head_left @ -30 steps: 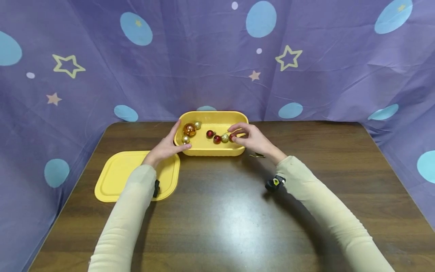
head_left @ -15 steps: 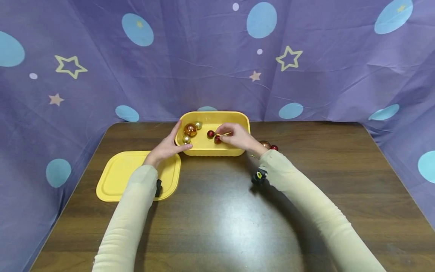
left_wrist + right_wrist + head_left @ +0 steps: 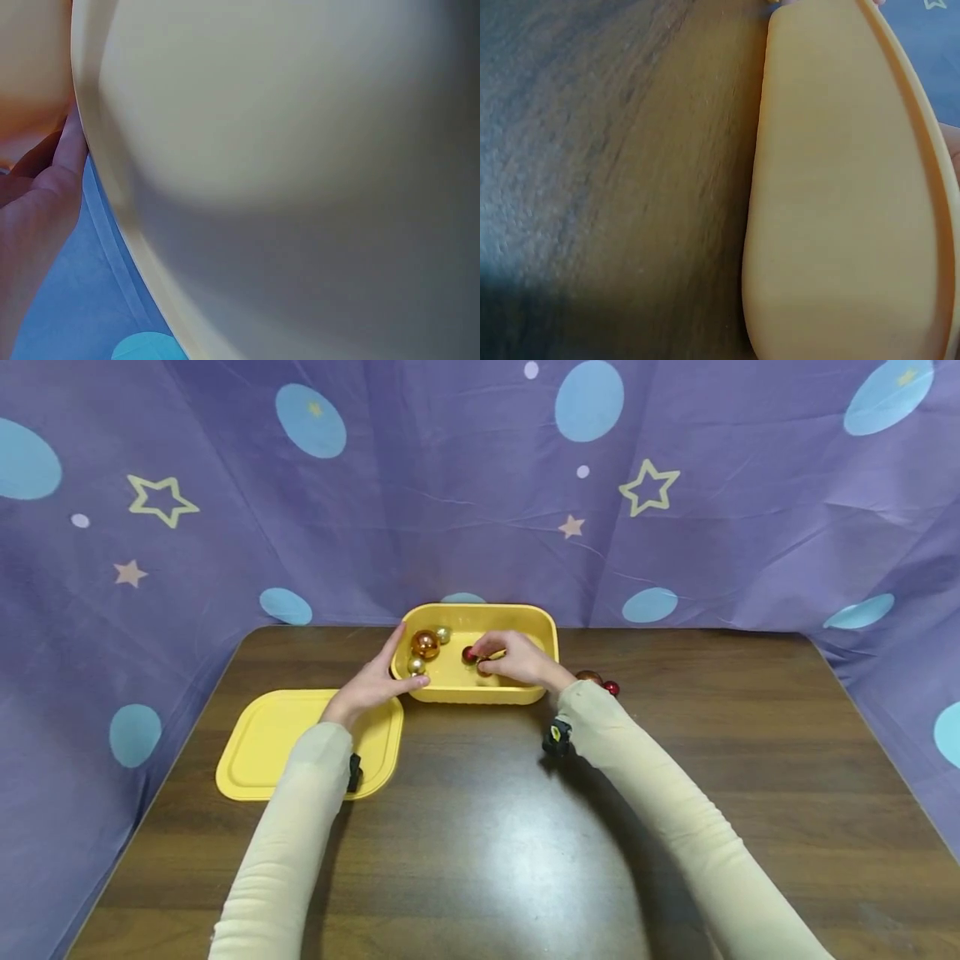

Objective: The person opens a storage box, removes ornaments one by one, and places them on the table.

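In the head view, a yellow plastic box [image 3: 480, 695] stands near the table's back edge. My left hand [image 3: 369, 692] holds its left end, thumb at the front rim, fingers along the outer side. Inside that end lie a larger orange-gold Christmas bauble [image 3: 425, 644] and two small gold baubles, one a pale gold bauble [image 3: 443, 634]. My right hand [image 3: 517, 660] is inside the box, pinching a small red bauble [image 3: 484, 667] with thumb and fingers. Another red bauble [image 3: 468, 654] lies right at the fingertips. The hand hides the box floor beneath it.
A yellow lid [image 3: 268, 747] lies flat on the wooden table [image 3: 480, 827] to the left, partly under the left forearm. Right of the box, beyond the right wrist, sit a copper-coloured bauble [image 3: 588, 677] and a red bauble [image 3: 611, 688]. A purple curtain [image 3: 480, 485] hangs behind.
My right hand has moved left inside the box, now covering where a gold and a red bauble showed. The baubles right of the box came into view. My left hand keeps its hold.
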